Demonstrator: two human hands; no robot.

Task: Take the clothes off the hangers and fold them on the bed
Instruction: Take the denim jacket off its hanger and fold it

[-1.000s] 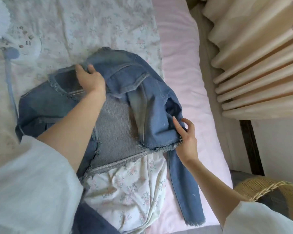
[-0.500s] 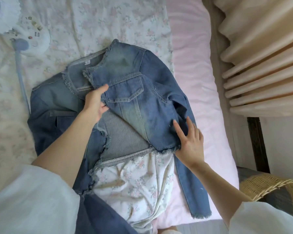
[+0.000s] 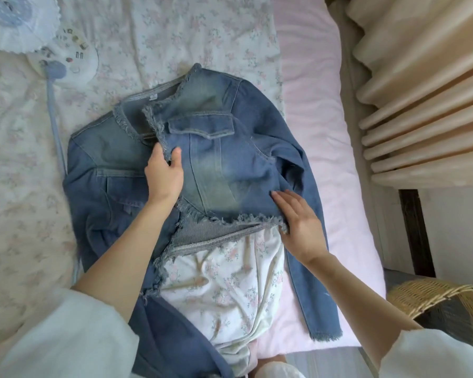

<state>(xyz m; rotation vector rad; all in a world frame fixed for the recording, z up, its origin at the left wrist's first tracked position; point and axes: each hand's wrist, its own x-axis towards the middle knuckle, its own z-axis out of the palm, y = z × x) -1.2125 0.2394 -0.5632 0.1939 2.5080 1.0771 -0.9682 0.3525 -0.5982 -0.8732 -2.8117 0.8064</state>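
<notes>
A blue denim jacket [image 3: 230, 148] with frayed edges lies face up on the bed [image 3: 320, 137], its collar toward the far side. My left hand [image 3: 164, 175] pinches the frayed front edge of the right front panel near the chest pocket. My right hand [image 3: 301, 227] lies flat with straight fingers on the lower corner of that panel, at the frayed hem. One sleeve runs down past my right wrist toward the bed's near edge. A white floral garment [image 3: 224, 282] lies under the jacket's hem.
A floral quilt [image 3: 153, 31] covers the bed's left part. A small white and blue fan [image 3: 63, 61] with a long handle lies at the far left. Cream curtains [image 3: 421, 91] hang on the right. A wicker basket [image 3: 443, 304] stands at lower right.
The right front panel has been laid flat across the jacket. My left hand slid from the collar down to the panel's front edge. My right hand let go of the hem and flattened on it.
</notes>
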